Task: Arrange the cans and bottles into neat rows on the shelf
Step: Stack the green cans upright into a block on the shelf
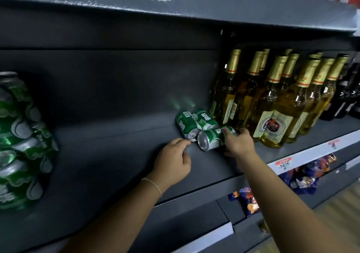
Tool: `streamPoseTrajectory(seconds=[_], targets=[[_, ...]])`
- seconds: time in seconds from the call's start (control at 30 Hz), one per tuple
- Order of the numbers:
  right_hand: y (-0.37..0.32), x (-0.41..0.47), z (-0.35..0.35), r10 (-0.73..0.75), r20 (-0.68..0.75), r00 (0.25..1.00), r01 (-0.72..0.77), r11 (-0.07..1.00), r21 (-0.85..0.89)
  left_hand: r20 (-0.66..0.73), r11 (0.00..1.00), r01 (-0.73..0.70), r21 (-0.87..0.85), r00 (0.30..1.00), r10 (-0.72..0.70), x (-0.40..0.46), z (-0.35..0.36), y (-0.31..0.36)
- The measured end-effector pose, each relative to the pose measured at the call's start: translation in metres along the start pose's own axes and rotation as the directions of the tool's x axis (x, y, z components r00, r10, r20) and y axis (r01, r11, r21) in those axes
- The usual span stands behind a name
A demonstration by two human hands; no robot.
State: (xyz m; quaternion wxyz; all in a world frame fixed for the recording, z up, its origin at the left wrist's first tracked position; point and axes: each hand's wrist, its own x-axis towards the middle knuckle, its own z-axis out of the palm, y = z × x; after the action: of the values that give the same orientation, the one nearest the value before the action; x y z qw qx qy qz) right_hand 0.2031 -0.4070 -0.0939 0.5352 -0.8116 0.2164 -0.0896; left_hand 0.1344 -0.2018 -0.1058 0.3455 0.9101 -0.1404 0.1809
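Note:
Three green cans lie on their sides on the dark grey shelf [116, 155], just left of the bottles. My right hand [236, 141] grips the front can [209, 138], fingers curled over its far end. Two more cans, a left can [186, 125] and a rear can [205, 118], lie behind it, touching each other. My left hand [174, 162] hovers with loosely curled fingers, its fingertips right at the left can's silver end. Several tall yellow bottles [276, 104] with gold foil necks stand upright in rows to the right.
A stack of green cans [17, 139] stands at the far left of the shelf. Dark bottles [348, 93] stand at the far right. An upper shelf [175, 3] overhangs. Snack bags [303, 176] lie on the lower shelf, with price tags [283, 163] along the shelf edge.

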Motion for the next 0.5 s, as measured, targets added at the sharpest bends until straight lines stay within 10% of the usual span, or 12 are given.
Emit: streamPoseTrajectory(seconds=[0.5], targets=[[-0.009, 0.004, 0.012, 0.008, 0.100, 0.995, -0.037, 0.954, 0.296, -0.011, 0.998, 0.004, 0.064, 1.000, -0.003, 0.000, 0.006, -0.008]])
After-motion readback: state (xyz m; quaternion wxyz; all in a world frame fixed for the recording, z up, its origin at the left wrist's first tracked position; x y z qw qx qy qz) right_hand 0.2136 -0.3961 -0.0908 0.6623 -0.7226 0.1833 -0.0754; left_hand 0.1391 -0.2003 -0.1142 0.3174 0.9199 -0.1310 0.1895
